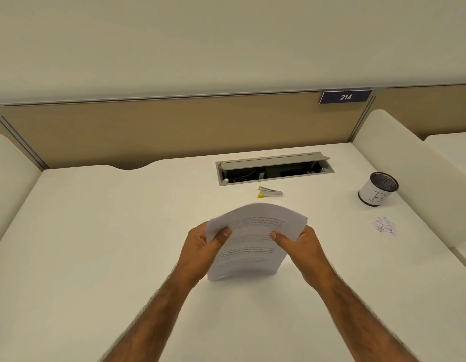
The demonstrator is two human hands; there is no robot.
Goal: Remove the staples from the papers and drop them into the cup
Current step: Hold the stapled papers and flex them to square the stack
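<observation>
Your two bare forearms reach in from the near edge of the white desk (pixel 96 231). Your left hand (pixel 200 244) grips the left edge of the papers (pixel 250 241), thumb lying on the printed face, fingers hidden behind. Your right hand (pixel 302 246) grips the right edge the same way, thumb on the face. The stack is held between both hands, roughly centred on the desk, bowed outward toward you, with its top edge arching away. Its bottom edge sits low at the desk surface; whether it touches cannot be told. The print is too blurred to read, and any staples are too small to make out.

Just beyond the top of the papers lies the staple remover (pixel 269 192), silver with two yellow ends, flat on the desk and apart from the stack. Behind it is a cable hatch (pixel 275 168) set in the desk, lid raised. Far right stands the cup (pixel 378 189), dark mesh with a white label marked "B", upright. Just nearer than the cup is a small speckled patch (pixel 383 227); its nature cannot be told. A tan partition (pixel 174 131) backs the desk, carrying a plate (pixel 345 96) reading 214.
</observation>
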